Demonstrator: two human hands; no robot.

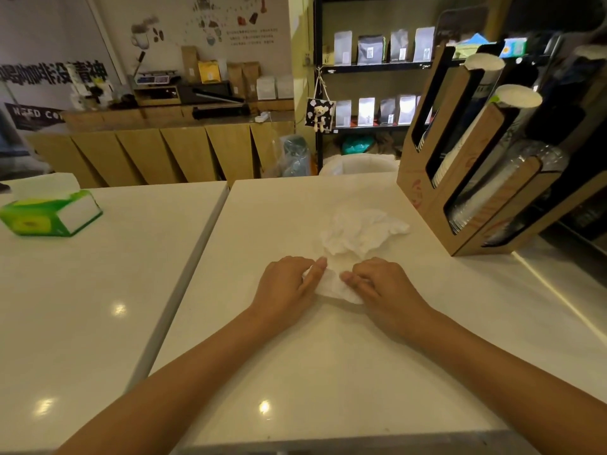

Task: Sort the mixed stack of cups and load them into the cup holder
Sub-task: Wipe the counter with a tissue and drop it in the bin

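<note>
Both hands lie on the white table [328, 356] at the middle of the view, gathered on the near edge of a crumpled white tissue [358, 238]. The left hand [289, 284] has its fingers curled over the tissue's left corner, thumb laid along the top, pinching paper. The right hand [377, 284] is curled the same way on the right corner, knuckles up. The rest of the tissue spreads away from the hands toward 12 o'clock.

The cup holder [437, 205], a slanted brown box with open slots, stands on the table at about 2 o'clock from the hands, well apart from them. Its slots hold tilted stacks of cups: white paper cups [460, 156] in the upper slots and clear plastic cups [512, 178] lower down. The far right of the holder runs into dark shadow, so what fills its last slot is hard to make out, possibly dark cups.

At 10 o'clock, on the neighbouring table, sits a green tissue box [49, 215]. The forearms are cut off by the bottom edge.
</note>
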